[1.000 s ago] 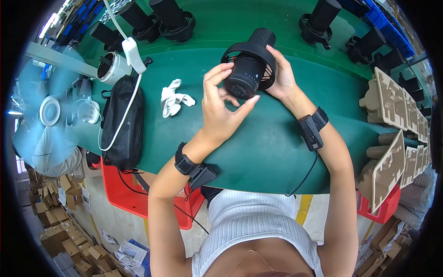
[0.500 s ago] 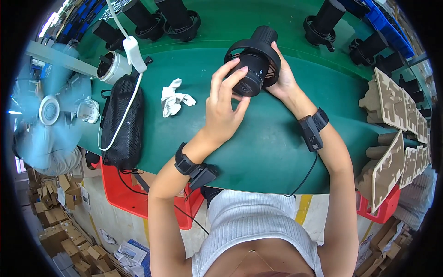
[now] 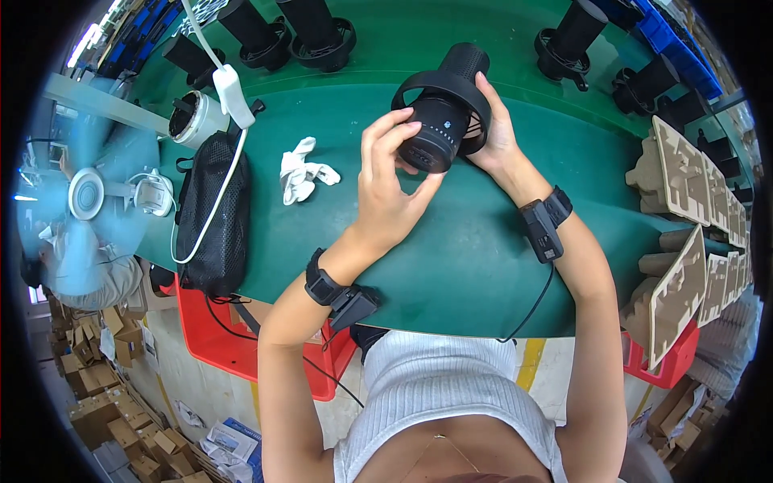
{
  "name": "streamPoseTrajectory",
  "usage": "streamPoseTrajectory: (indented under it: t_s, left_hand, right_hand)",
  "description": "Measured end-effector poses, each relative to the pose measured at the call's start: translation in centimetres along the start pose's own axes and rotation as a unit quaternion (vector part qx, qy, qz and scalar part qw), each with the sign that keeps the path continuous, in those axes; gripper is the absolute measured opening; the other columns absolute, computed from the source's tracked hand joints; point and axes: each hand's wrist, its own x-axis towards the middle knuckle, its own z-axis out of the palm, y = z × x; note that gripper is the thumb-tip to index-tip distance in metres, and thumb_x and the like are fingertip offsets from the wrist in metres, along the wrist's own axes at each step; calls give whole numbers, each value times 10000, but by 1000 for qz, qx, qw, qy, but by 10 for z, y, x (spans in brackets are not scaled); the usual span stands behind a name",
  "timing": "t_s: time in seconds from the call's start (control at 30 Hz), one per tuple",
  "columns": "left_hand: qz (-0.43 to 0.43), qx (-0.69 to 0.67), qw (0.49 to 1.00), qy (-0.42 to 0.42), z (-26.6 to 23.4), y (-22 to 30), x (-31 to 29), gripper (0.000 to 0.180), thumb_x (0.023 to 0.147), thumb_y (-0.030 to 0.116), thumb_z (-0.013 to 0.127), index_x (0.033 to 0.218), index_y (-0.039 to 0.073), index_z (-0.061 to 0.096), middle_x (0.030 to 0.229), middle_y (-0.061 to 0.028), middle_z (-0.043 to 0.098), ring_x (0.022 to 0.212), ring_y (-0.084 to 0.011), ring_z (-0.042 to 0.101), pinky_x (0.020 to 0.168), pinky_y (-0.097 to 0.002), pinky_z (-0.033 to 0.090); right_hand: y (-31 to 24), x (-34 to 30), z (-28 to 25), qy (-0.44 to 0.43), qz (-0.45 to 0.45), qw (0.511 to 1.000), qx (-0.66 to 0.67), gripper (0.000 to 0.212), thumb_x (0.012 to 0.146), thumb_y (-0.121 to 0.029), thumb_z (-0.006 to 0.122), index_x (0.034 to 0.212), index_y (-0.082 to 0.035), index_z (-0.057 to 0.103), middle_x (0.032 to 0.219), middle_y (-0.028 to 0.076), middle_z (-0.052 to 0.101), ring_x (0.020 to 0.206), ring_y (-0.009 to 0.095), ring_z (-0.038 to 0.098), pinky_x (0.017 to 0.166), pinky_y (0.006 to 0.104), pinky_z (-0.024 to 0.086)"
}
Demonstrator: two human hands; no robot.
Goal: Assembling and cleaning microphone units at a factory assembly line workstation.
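Over the green table I hold a black cylindrical device (image 3: 435,133) with a wide ring collar round its middle, tilted with one end toward me. Small white marks and a light round symbol show on its near section. My left hand (image 3: 388,165) grips that near end from the left, thumb below and fingers on top. On the far right side my right hand (image 3: 493,133) is wrapped round the ring and body; most of its fingers are hidden behind the device. A crumpled white cloth (image 3: 299,171) lies to the left of my left hand.
Similar black devices (image 3: 318,36) stand along the far green strip. At left are a black mesh bag (image 3: 213,209), a white cord with an inline switch (image 3: 233,95), a white tub (image 3: 197,119) and a spinning fan (image 3: 85,193). Moulded cardboard trays (image 3: 684,173) stand at right.
The device has turned slightly in my hands, so its marks face more upward. My left fingers have shifted a little. Some devices on the far strip sit slightly farther right.
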Motion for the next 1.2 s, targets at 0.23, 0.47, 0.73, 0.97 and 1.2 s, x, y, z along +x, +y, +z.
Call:
streamPoseTrajectory:
  t_s: [0.23, 0.47, 0.73, 0.97, 1.2]
  left_hand:
    - [-6, 47, 998, 42, 1, -1, 2, 652, 626, 72, 798, 1145, 18, 408, 1193, -169, 467, 949, -241, 549, 600, -270, 455]
    - [-19, 17, 997, 73, 2, -4, 1, 666, 598, 100, 824, 1110, 1, 411, 1145, -167, 473, 863, -206, 534, 587, -260, 432]
    - [-135, 39, 989, 51, -5, 0, 4, 619, 621, 194, 822, 1075, -38, 470, 985, -121, 486, 805, -172, 522, 558, -243, 411]
    - [-194, 7, 980, 48, -4, 1, 4, 557, 623, 279, 826, 934, -29, 482, 884, -98, 515, 727, -155, 534, 521, -253, 411]
    - [-211, 22, 977, -21, -7, 4, 9, 392, 743, 297, 739, 797, -5, 495, 742, -62, 549, 624, -93, 523, 514, -216, 402]
  right_hand:
    - [0, 5, -7, -44, -3, 999, 11, 440, 878, -430, 523, 1105, -55, 560, 1053, 74, 624, 982, 194, 588, 866, 338, 457]
    - [0, 3, -5, -48, 4, 999, 25, 398, 879, -383, 535, 1086, -43, 561, 1049, 80, 621, 987, 196, 574, 893, 348, 438]
    - [1, 0, -1, -22, -13, 1000, 1, 384, 857, -400, 548, 1083, -89, 553, 1053, 59, 608, 999, 184, 550, 830, 344, 424]
    - [-1, 2, -6, -29, -16, 999, -20, 380, 865, -381, 549, 1088, -73, 541, 1050, 73, 608, 954, 187, 577, 794, 333, 466]
    - [-5, 3, -10, -28, 13, 999, 14, 393, 857, -329, 581, 1101, -26, 522, 1020, 121, 612, 928, 222, 607, 854, 370, 493]
